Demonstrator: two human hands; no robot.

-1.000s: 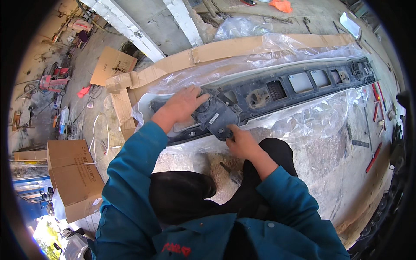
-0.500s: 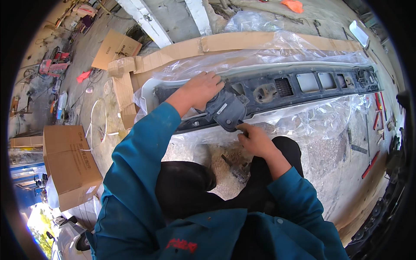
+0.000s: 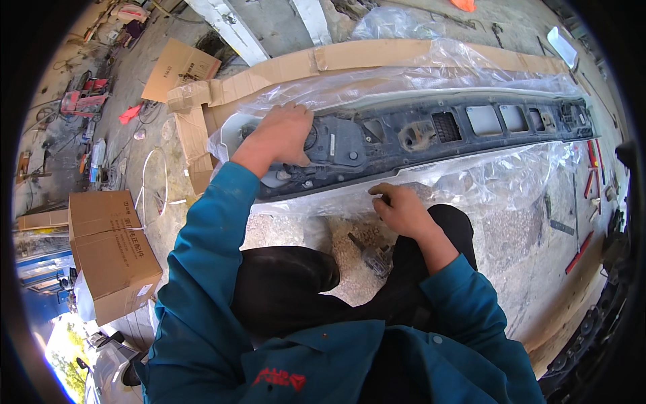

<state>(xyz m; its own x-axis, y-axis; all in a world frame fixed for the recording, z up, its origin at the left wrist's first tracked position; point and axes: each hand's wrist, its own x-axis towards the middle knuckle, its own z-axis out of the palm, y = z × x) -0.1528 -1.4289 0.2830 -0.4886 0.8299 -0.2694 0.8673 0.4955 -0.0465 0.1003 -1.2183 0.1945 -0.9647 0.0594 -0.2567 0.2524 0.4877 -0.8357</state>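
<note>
At the bottom of the frame are the person's blue work jacket (image 3: 316,363) and black trousers (image 3: 289,289), so the person seems to crouch or sit low on the gravel floor (image 3: 511,242), close to the work. Just above the knees, a small dark metal tool (image 3: 369,253) lies on the floor, near the right hand (image 3: 402,210). This hand is loosely curled, the fingertips pressed together at the near edge of the clear plastic sheet (image 3: 471,182), as if pinching something small; I cannot tell what. Further up, the left hand (image 3: 282,135) lies spread and flat on the left end of the long dark grey plastic car panel (image 3: 431,131), probably to hold it steady. The panel lies across the middle of the frame, from centre left to upper right, on the plastic sheet and flat brown cardboard (image 3: 363,60), probably to protect it from the floor. A closed cardboard box (image 3: 111,249) stands at the left. Compared with half a second ago, the dark part under the left hand now sits flat in the panel, and the right hand has moved off it, to the panel's near edge.
</note>
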